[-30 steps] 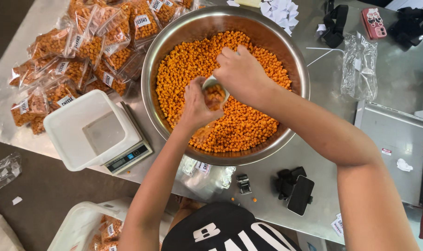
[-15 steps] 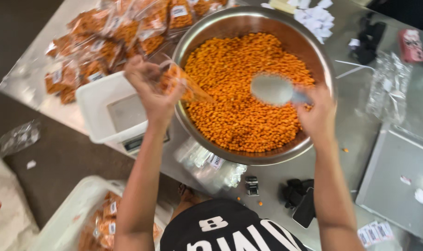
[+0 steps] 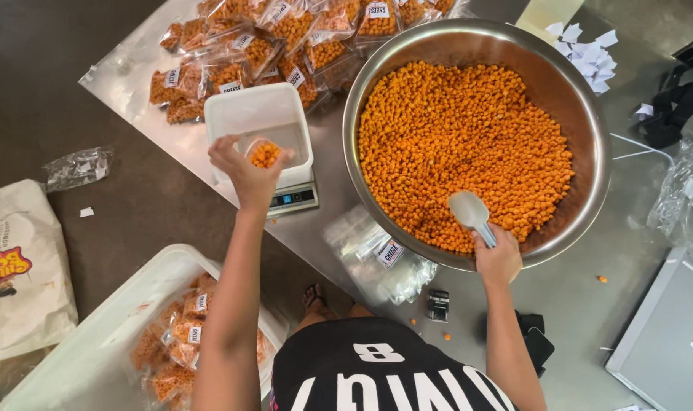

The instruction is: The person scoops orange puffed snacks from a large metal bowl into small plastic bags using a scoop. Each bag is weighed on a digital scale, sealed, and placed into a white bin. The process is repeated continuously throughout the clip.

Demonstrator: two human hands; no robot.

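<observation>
My left hand (image 3: 246,172) holds a small clear bag with orange snack balls (image 3: 265,154) over the white tub (image 3: 244,113) that sits on a digital scale (image 3: 292,199). My right hand (image 3: 499,259) grips the handle of a metal scoop (image 3: 469,212), whose bowl rests at the near side of the orange snack balls (image 3: 461,137) in the big steel bowl (image 3: 594,164).
Several filled snack bags (image 3: 285,38) lie at the table's far left. Empty clear bags (image 3: 381,259) lie beside the big bowl. A white bin (image 3: 103,342) on the floor holds more filled bags. A paper sack (image 3: 19,266) lies at left. Black clips and a phone (image 3: 537,342) sit near me.
My left hand carried the small filled bag from the big bowl leftward to above the white tub. My right hand drew back with the scoop to the bowl's near rim.
</observation>
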